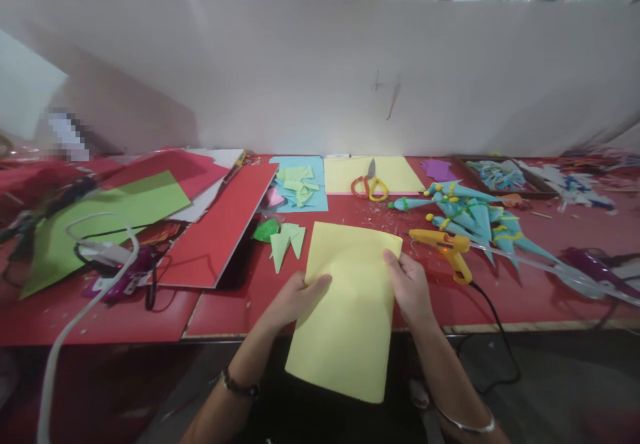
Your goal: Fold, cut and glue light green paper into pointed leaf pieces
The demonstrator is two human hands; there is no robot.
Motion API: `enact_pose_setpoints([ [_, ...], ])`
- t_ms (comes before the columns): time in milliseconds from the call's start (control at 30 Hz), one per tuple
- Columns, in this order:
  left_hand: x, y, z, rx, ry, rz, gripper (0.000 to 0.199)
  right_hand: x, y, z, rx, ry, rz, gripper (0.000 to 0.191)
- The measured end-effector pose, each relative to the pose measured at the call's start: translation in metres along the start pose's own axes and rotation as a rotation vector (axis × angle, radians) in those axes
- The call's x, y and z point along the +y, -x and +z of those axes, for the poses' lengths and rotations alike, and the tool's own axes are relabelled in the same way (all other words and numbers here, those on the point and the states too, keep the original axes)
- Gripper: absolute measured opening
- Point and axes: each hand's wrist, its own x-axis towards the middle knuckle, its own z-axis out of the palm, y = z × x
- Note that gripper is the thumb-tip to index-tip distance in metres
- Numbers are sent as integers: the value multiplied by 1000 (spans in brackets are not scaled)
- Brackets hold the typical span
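A sheet of yellow paper (350,324) is held up in front of me, tilted over the table's front edge. My left hand (295,299) grips its left side, thumb on top and the other fingers hidden beneath. On the upper right edge my right hand (410,284) pinches the sheet, thumb on the face. Just beyond the left hand lie light green paper triangles (283,247) and a small bright green packet (268,231). A yellow glue gun (445,247) rests to the right of my right hand, its nozzle pointing at the paper.
Scissors (370,183) lie on pale yellow sheets (340,176) at the back. Blue paper cones (467,211) with yellow and green trim are heaped at right. A red board (225,224), a green sheet (115,211) and a purple power strip (125,274) with cables occupy the left.
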Motion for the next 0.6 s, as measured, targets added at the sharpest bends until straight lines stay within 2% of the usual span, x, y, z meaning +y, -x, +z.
enact_pose_setpoints([
  [67,0,-2,-6,20,-170,41,44,0,-2,-3,-28,83,-87,41],
  [167,4,-5,-18,37,-448,120,46,-5,-3,-8,55,333,-334,41],
  [233,9,-6,-24,-44,-599,199,47,-11,-3,-10,99,507,-486,52],
  [300,14,-6,-27,-149,-705,275,48,-18,-2,-11,6,615,-562,54],
  [367,18,-7,-26,-219,-754,317,47,-22,0,-11,-193,658,-505,42],
  [433,20,-9,-25,-245,-762,321,46,-23,1,-11,-369,662,-354,29],
  [500,21,-13,-25,-257,-759,312,46,-21,1,-13,-436,641,-246,33],
  [600,21,-18,-25,-269,-740,320,46,-13,-2,-15,-430,561,-233,39],
])
